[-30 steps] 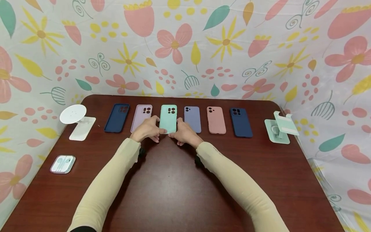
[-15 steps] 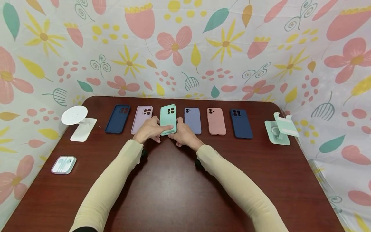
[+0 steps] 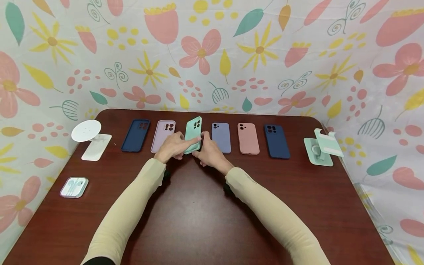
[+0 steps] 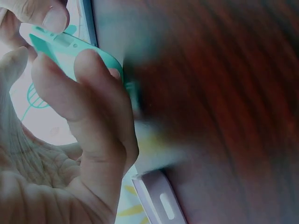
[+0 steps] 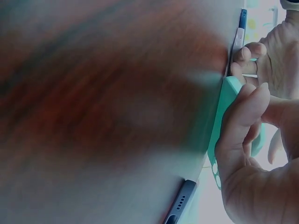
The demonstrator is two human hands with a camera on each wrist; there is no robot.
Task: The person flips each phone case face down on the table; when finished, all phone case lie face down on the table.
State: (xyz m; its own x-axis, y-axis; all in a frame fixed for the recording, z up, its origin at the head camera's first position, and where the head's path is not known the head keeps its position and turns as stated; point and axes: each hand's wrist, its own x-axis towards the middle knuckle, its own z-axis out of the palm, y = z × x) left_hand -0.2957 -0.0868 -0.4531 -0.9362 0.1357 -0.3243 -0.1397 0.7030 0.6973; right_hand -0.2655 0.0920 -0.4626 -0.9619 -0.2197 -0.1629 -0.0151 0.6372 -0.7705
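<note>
The mint phone case (image 3: 192, 129) stands tilted on the far part of the worktop (image 3: 195, 206), in the row between the lilac case (image 3: 162, 134) on the left and the periwinkle case (image 3: 221, 138) on the right. The fingers of the left hand (image 3: 172, 146) grip it by the left side, the thumb across its near end; those of the right hand (image 3: 211, 151) curl about its right side and near edge. To handle it well, I would hold it lightly by the rims, turn both wrists together, and mind the neighbouring cases, which lie close to the knuckles. The head view gives the whole row and the case's camera holes; only the left wrist view shows the cut-outs in its near edge, and only the right wrist view the small holes in the periwinkle case's end. Whether the mint case touches the worktop, I cannot tell
</note>
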